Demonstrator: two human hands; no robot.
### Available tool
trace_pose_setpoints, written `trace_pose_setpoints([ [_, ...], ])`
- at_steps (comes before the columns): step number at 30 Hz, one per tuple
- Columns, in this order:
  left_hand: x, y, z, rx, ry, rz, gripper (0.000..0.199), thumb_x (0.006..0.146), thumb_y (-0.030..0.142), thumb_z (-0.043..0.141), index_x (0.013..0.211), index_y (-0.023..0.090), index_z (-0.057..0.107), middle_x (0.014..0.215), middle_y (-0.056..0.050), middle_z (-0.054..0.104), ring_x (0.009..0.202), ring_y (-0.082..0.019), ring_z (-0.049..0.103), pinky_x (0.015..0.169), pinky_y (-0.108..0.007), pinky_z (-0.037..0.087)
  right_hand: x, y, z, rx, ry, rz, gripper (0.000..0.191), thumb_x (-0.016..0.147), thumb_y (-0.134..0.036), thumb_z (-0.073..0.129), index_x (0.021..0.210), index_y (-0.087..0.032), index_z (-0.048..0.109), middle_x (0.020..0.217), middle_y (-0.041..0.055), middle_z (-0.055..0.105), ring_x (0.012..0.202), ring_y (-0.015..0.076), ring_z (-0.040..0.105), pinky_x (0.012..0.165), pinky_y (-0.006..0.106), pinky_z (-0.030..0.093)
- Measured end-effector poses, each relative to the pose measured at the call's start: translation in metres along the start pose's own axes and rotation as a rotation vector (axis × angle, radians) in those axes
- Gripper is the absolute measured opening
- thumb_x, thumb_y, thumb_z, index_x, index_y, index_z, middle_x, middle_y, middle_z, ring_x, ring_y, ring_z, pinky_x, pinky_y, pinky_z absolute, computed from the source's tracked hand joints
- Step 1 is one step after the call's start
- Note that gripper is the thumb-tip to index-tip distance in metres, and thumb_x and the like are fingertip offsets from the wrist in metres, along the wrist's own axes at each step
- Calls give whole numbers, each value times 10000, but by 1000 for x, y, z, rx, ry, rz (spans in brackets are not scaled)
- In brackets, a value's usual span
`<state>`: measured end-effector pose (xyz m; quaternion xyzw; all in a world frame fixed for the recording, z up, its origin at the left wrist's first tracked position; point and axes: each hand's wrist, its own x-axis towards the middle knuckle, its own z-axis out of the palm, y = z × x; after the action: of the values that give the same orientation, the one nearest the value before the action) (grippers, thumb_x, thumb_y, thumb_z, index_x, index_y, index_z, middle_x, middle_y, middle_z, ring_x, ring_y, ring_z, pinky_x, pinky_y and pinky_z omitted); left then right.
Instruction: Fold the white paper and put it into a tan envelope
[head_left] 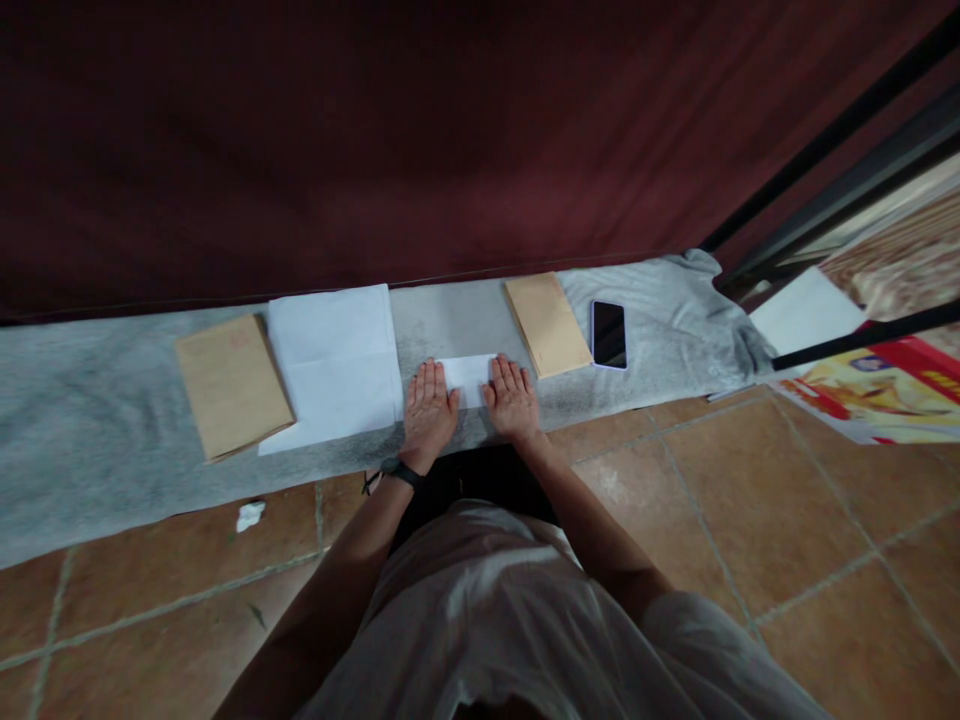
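Note:
A small white folded paper (469, 378) lies on the grey cloth right in front of me. My left hand (430, 408) rests flat over its left end, fingers stretched out and pointing away from me. Over the right end lies my right hand (513, 398), also flat with its fingers extended. Both hands press down on the paper and hide its ends. Left of my left hand are larger white paper sheets (334, 360) and a stack of brown envelopes (234, 385). Beyond my right hand lies another brown envelope stack (547, 323).
A phone (609, 335) lies right of the envelopes on the grey cloth (90, 430). Dark red fabric (450, 140) hangs behind. At right are black bars and a printed box (885, 390). A crumpled white tissue (250, 515) is on the tiled floor (675, 520).

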<state>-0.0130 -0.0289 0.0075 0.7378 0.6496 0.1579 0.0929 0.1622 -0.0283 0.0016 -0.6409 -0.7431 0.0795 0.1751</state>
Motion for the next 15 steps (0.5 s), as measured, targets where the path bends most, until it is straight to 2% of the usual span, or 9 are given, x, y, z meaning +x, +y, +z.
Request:
trace_pose_setpoints([
  [7, -2, 8, -7, 13, -1, -10, 628, 1017, 335, 335, 1552, 9, 293, 1640, -222, 276, 1551, -297, 195, 1260, -517, 195, -4, 1, 1, -4, 35, 2, 574, 1056, -368, 361, 1565, -102, 352, 1608, 146, 378, 1491, 299, 344, 1232, 521, 227],
  [12, -10, 30, -5, 16, -69, 154, 595, 1026, 313, 306, 1558, 46, 308, 1647, -171, 292, 1554, -264, 193, 1268, -481, 199, -3, 0, 1, 5, 21, 13, 583, 1055, -368, 367, 1560, -77, 350, 1608, 166, 371, 1497, 299, 326, 1228, 528, 221],
  [15, -16, 34, 0, 31, -93, 180, 594, 1029, 323, 300, 1554, 47, 321, 1641, -177, 303, 1551, -272, 201, 1265, -491, 204, -3, 0, 0, 11, 21, 9, 574, 1053, -350, 366, 1558, -77, 354, 1606, 163, 376, 1494, 301, 329, 1227, 530, 220],
])
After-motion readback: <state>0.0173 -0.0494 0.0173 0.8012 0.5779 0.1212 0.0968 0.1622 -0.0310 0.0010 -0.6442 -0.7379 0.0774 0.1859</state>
